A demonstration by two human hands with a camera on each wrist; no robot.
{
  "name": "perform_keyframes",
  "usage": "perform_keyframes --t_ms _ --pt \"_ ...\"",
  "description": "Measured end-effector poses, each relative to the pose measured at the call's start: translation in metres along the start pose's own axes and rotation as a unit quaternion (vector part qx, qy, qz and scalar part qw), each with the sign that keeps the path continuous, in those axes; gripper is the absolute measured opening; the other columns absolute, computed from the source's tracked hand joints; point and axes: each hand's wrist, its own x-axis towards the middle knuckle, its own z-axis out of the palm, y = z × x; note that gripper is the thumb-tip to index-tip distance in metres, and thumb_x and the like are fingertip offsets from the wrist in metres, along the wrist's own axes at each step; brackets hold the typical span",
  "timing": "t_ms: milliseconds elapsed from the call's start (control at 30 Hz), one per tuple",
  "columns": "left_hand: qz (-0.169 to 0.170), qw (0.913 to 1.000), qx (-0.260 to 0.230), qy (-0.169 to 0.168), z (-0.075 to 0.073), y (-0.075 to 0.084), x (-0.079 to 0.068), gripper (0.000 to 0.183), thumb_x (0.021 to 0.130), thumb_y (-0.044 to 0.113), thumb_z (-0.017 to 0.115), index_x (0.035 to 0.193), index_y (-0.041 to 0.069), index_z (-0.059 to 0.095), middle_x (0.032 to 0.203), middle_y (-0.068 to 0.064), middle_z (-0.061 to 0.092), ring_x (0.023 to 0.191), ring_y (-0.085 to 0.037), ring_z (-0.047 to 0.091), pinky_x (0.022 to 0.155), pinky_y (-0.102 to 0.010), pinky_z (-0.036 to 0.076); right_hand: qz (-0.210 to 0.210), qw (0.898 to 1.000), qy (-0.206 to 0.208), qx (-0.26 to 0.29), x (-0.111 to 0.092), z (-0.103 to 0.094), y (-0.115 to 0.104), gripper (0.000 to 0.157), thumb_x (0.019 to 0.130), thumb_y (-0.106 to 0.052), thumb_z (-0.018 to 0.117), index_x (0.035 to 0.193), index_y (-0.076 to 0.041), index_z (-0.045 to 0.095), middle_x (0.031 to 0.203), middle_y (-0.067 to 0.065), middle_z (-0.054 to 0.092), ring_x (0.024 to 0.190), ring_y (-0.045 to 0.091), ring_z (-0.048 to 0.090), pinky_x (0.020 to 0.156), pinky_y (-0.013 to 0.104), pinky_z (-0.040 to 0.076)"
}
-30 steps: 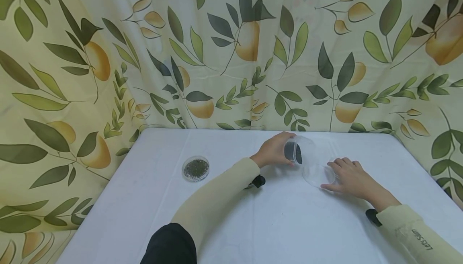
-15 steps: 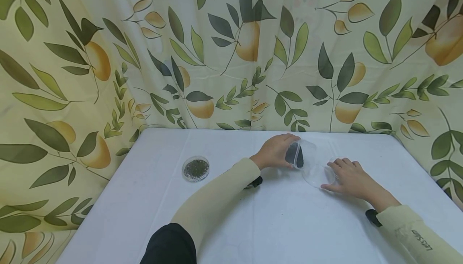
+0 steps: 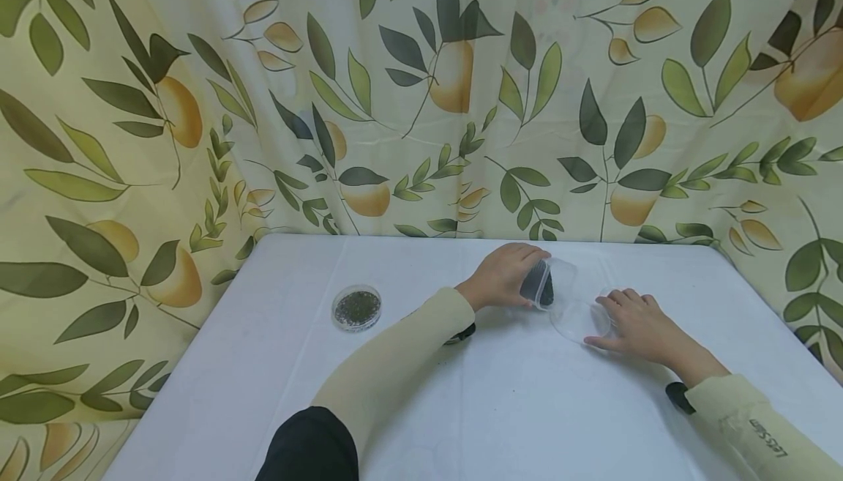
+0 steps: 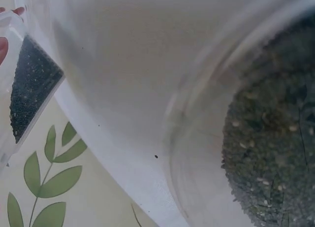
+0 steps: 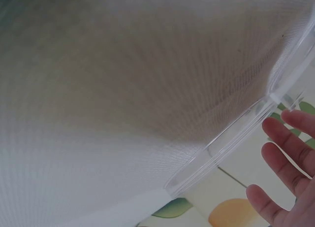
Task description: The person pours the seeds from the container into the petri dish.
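My left hand [image 3: 502,276] grips a clear plastic container [image 3: 562,276], tilted with its mouth toward the right. Fine dark seeds [image 3: 538,287] are banked inside it, and in the left wrist view the seed pile [image 4: 33,89] slopes along its wall. Low on the table beside it lies a clear round dish [image 3: 573,322]. The right hand [image 3: 637,326] holds that dish at its right rim, with thumb and fingers spread about the edge. In the right wrist view, fingers [image 5: 280,168] show close to the clear rim [image 5: 221,145].
Left of the left forearm stands another clear round dish [image 3: 356,308] with dark seeds, large in the left wrist view. A white cloth covers the table [image 3: 514,415]. Behind its far edge hangs a leaf-and-fruit patterned curtain [image 3: 421,137]. A few specks dot the cloth.
The left hand has shifted slightly right and tilted the container further, its mouth lower toward the dish. The dark seeds inside have slid along its wall. The right hand stays in place.
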Motion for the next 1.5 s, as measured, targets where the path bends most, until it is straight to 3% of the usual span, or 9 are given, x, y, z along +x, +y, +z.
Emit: perform_keyframes --t_ms 733,1500 --pt "0.042 0.9955 0.075 0.039 0.000 0.008 0.003 0.083 0.070 0.050 0.076 0.138 0.015 0.043 0.135 0.005 0.051 0.128 -0.012 0.043 0.114 -0.029 0.028 0.000 1.000 -0.008 0.002 0.001 0.000 0.002 0.083 0.072 -0.066 0.065 0.115 0.004 0.058 0.112 0.025 0.058 0.106 0.043 0.051 0.082 0.061 0.040" --pt "0.061 0.9888 0.132 0.035 -0.004 0.015 0.006 0.080 0.073 0.048 0.074 0.138 0.014 0.042 0.137 0.003 0.050 0.130 -0.014 0.042 0.114 -0.033 0.028 -0.005 1.000 0.004 0.004 0.000 -0.003 -0.002 0.079 0.071 -0.063 0.067 0.114 0.003 0.059 0.111 0.024 0.059 0.104 0.041 0.052 0.081 0.059 0.040"
